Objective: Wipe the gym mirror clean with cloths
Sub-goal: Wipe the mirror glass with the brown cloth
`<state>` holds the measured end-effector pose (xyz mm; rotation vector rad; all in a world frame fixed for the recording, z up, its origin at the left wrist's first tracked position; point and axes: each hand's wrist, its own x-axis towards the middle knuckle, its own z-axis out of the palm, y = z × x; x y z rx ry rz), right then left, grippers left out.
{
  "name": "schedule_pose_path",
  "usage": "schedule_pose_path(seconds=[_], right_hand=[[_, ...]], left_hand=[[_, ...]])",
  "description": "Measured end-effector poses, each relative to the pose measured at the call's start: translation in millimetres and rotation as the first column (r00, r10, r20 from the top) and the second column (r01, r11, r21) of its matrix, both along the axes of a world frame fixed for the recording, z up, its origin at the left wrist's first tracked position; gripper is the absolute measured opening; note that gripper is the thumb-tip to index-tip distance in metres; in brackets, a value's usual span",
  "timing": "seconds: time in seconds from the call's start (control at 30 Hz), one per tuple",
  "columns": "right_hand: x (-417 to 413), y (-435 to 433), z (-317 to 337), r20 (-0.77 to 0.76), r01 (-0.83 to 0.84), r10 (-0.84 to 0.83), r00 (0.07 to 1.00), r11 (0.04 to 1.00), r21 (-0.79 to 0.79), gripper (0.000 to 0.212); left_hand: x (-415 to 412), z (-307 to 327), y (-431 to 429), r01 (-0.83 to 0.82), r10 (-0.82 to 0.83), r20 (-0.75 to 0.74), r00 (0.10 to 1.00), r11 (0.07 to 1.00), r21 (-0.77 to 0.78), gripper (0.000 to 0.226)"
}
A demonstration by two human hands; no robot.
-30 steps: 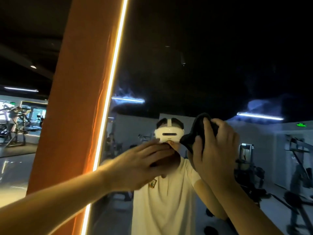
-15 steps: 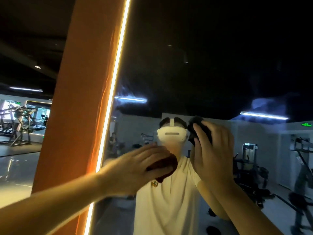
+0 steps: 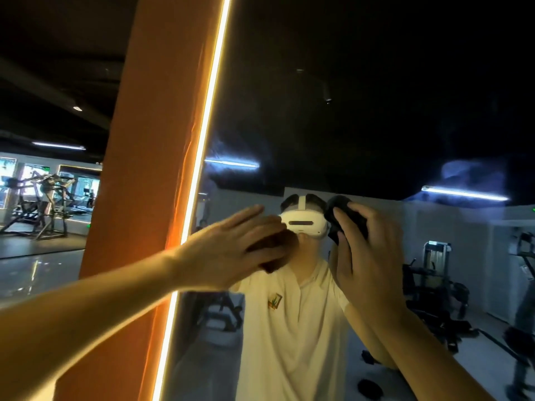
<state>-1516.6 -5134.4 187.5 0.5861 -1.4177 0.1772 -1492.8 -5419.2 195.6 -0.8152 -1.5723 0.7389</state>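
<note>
The gym mirror (image 3: 362,117) fills the right side, with faint smears near the reflected ceiling lights. My left hand (image 3: 228,250) reaches in from the lower left and presses a reddish-brown cloth (image 3: 276,250) flat against the glass with straight fingers. The cloth shows past the fingertips. To its right, my right hand (image 3: 367,256) grips a bunched black cloth (image 3: 340,211) and holds it on the glass at head height. The two hands are a short gap apart. My own reflection stands behind them.
An orange pillar (image 3: 150,146) borders the mirror on the left, with a bright vertical light strip (image 3: 207,120) along the mirror's edge. Gym machines (image 3: 37,204) stand far left, and more machines (image 3: 434,287) show as reflections at the right.
My left hand has slid up and to the left over the glass with its cloth. My right hand has stayed near the same spot, its black cloth more bunched.
</note>
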Motion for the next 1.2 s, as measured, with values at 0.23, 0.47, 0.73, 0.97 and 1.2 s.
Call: schedule_pose_path(seconds=[0.23,0.47,0.73,0.97,1.2], right_hand=[[-2.5,-1.5,-2.0,-0.023,-0.050,0.050,0.999,0.999,-0.015,0.036],[3.2,5.0,-6.6,0.002,-0.086,0.086,0.996,0.996,-0.023,0.039],[-1.2,9.0,-10.0,0.006,-0.049,0.049,0.999,0.999,-0.005,0.040],[3.4,-6.6,-12.8,-0.004,-0.098,0.098,0.995,0.993,-0.069,0.034],[4.7,-17.1,-10.7,-0.019,-0.116,0.115,0.993,0.992,-0.054,0.033]], left_hand=[[-4.7,114.6,15.0,0.177,0.002,-0.244,0.970,0.684,0.708,0.047],[-5.6,-14.3,56.0,0.163,-0.172,0.074,0.982,0.980,0.111,0.058],[-6.5,97.0,19.6,0.239,-0.167,-0.173,0.971,0.744,0.624,0.050],[-2.5,-56.9,48.1,0.167,-0.206,0.138,0.969,0.954,0.250,0.073],[1.9,47.5,-5.2,0.091,-0.068,-0.065,0.996,0.867,0.490,0.051]])
